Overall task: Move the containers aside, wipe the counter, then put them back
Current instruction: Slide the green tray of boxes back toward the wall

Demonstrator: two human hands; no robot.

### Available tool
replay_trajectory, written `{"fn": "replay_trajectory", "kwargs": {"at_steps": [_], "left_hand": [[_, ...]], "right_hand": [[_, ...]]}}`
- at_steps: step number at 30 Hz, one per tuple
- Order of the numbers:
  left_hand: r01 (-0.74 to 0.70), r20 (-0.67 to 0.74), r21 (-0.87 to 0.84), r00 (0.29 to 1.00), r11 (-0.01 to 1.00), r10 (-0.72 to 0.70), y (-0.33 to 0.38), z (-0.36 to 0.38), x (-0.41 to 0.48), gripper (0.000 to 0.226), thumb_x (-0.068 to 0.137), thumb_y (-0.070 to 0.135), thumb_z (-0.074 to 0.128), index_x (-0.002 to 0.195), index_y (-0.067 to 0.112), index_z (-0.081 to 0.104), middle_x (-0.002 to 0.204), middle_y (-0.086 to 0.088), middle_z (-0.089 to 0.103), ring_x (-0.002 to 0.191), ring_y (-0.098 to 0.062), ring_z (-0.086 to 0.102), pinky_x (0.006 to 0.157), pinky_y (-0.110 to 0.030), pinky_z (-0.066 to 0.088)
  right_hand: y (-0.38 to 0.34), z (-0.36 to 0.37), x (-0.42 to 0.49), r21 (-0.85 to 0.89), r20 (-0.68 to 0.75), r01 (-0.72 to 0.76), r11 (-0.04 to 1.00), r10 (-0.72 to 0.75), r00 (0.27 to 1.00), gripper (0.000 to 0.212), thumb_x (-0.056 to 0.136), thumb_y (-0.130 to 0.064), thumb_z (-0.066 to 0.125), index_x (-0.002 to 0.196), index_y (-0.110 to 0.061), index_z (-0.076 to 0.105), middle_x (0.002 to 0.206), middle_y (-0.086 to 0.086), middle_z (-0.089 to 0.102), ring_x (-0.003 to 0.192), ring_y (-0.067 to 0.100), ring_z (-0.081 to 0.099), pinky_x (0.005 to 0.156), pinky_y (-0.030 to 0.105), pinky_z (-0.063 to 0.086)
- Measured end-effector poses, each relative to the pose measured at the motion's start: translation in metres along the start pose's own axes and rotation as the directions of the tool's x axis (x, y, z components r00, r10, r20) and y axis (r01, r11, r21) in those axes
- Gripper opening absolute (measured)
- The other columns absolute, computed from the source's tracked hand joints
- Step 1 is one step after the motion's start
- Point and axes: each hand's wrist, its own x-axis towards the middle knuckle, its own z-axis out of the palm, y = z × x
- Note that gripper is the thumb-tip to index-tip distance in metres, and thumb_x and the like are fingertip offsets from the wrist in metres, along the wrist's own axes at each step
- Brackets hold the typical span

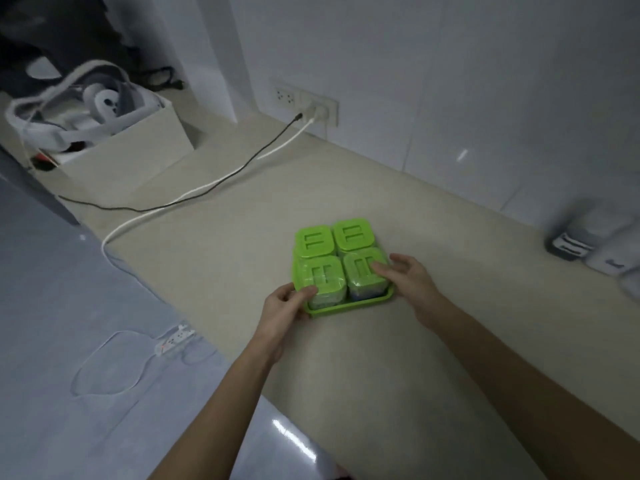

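Note:
A green tray (349, 307) rests on the beige counter (242, 244) and carries several clear containers with green lids (351, 233). My left hand (285, 306) grips the tray's near left corner, thumb lying on the near left container (323, 280). My right hand (407, 277) is at the tray's right side, its fingers laid on the lid of the near right container (363, 268). No cloth is in sight.
A black cable (221, 180) and a white cable (194, 197) run across the counter from a wall socket (317, 110). A white box (138, 140) holding a headset stands at the far left. Blurred white objects (595, 244) sit at the right by the wall. A power strip (173, 339) lies on the floor.

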Motion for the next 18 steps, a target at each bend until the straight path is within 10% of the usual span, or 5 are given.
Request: {"fn": "replay_trajectory", "kwargs": {"at_steps": [18], "left_hand": [[-0.144, 0.425, 0.230, 0.904, 0.963, 0.034, 0.010, 0.204, 0.035, 0.013, 0.088, 0.015, 0.064, 0.099, 0.012, 0.070, 0.092, 0.001, 0.073, 0.075, -0.002, 0.065, 0.068, -0.014, 0.050]], "right_hand": [[0.041, -0.183, -0.030, 0.165, -0.531, 0.040, 0.985, 0.055, 0.846, 0.052, 0.077, -0.027, 0.076, 0.118, -0.007, 0.050, 0.112, 0.016, 0.063, 0.090, 0.021, 0.063, 0.070, 0.019, 0.053]]}}
